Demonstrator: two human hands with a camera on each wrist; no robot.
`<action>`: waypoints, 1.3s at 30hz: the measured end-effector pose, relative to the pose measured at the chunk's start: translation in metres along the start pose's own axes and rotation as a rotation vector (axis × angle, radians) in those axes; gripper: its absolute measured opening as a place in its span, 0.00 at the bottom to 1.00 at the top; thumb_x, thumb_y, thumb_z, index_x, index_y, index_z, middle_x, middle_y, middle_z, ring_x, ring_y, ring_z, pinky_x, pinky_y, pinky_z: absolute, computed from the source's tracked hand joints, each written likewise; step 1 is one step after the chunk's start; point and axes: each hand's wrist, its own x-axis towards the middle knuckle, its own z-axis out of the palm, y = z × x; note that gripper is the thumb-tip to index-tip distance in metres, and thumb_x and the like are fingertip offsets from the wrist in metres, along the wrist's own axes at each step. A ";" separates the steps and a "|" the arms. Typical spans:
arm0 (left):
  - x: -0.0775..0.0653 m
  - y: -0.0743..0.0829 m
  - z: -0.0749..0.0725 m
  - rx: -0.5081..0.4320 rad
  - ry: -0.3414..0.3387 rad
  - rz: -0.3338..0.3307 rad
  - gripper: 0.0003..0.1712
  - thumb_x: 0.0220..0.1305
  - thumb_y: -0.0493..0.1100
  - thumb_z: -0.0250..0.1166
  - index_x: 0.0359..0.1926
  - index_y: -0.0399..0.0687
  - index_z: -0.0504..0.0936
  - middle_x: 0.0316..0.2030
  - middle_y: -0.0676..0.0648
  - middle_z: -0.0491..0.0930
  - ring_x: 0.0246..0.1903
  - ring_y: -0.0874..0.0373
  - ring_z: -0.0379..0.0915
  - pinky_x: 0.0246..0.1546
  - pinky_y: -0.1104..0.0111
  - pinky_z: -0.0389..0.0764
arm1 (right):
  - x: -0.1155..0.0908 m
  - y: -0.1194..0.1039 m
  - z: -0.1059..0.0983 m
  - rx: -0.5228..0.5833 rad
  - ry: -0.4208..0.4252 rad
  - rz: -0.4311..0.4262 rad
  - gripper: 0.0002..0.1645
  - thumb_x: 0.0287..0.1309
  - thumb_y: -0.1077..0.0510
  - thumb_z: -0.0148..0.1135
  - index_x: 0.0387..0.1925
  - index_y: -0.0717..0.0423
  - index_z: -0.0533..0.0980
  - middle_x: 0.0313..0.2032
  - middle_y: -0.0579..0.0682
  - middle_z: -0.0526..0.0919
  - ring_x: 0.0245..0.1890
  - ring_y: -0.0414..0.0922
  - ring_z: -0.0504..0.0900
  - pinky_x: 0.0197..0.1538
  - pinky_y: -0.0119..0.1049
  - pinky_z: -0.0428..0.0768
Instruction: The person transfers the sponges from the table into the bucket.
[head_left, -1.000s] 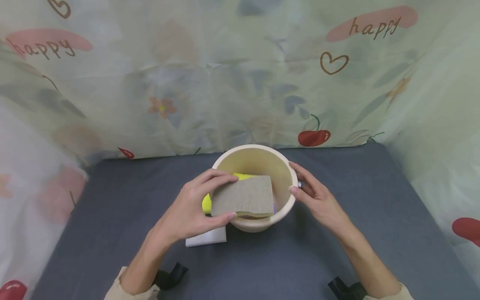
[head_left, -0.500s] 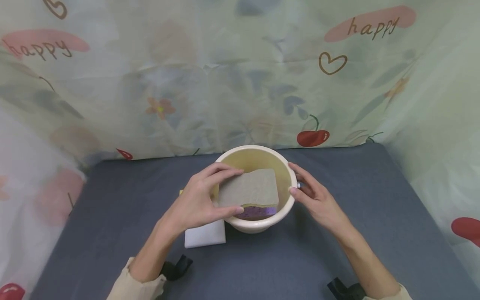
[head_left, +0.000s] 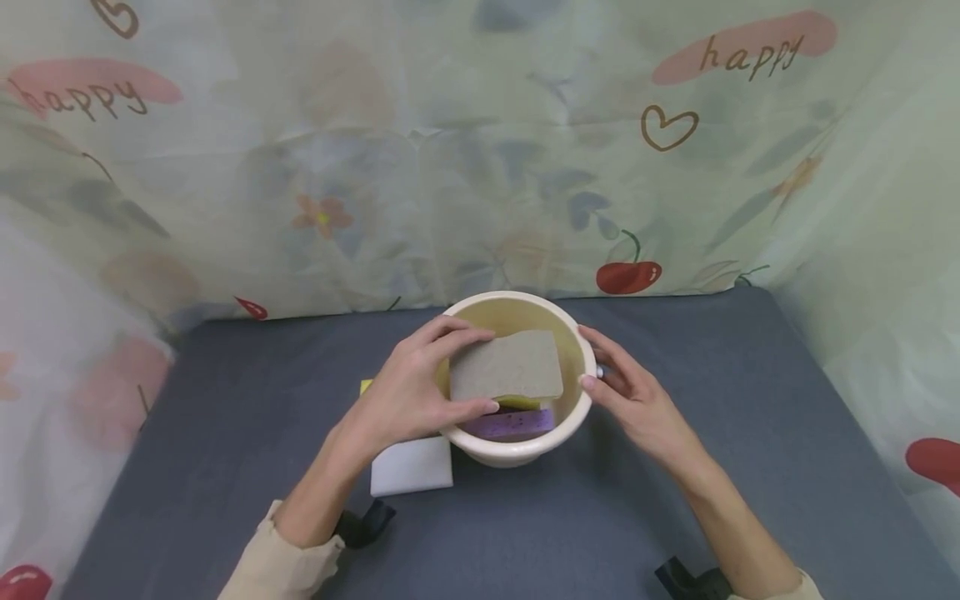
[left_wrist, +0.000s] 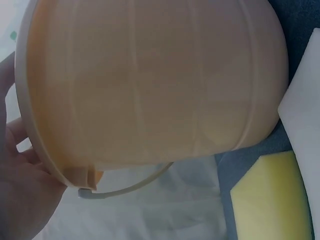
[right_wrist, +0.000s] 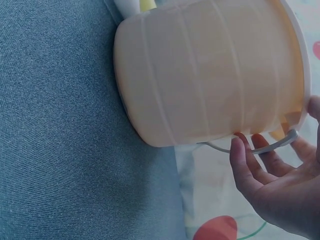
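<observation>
A cream bucket stands in the middle of the table. My left hand reaches over its left rim and grips a sponge with a grey top between thumb and fingers, in the mouth of the bucket. Beneath that sponge lies a purple sponge inside. My right hand holds the bucket's right rim, thumb at the edge and fingers around the outside. The right wrist view shows those fingers beside the bucket's wall and handle. The bucket hides the held sponge in the left wrist view.
A white block lies on the dark table cloth at the bucket's front left. Near it is a yellow sponge, mostly hidden by my left hand in the head view. A patterned curtain closes off the back and sides.
My left hand has moved right and slightly away from me, carrying the grey-topped sponge further over the bucket's opening. The purple sponge below shows more. My right hand has stayed on the rim.
</observation>
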 end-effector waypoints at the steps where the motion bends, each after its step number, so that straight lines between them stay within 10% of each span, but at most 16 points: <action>1: 0.001 0.000 0.001 -0.001 0.005 -0.003 0.39 0.46 0.58 0.80 0.61 0.56 0.79 0.55 0.55 0.74 0.51 0.61 0.74 0.47 0.61 0.78 | 0.000 0.000 0.000 -0.002 0.001 -0.001 0.38 0.69 0.55 0.61 0.75 0.38 0.59 0.63 0.57 0.69 0.58 0.57 0.74 0.51 0.29 0.78; 39: 0.014 0.017 0.008 0.191 -0.125 -0.090 0.39 0.43 0.60 0.81 0.57 0.54 0.82 0.52 0.54 0.77 0.49 0.61 0.74 0.47 0.66 0.77 | -0.002 0.000 0.002 -0.029 0.012 0.006 0.37 0.69 0.53 0.60 0.75 0.37 0.59 0.63 0.56 0.70 0.56 0.49 0.76 0.51 0.29 0.77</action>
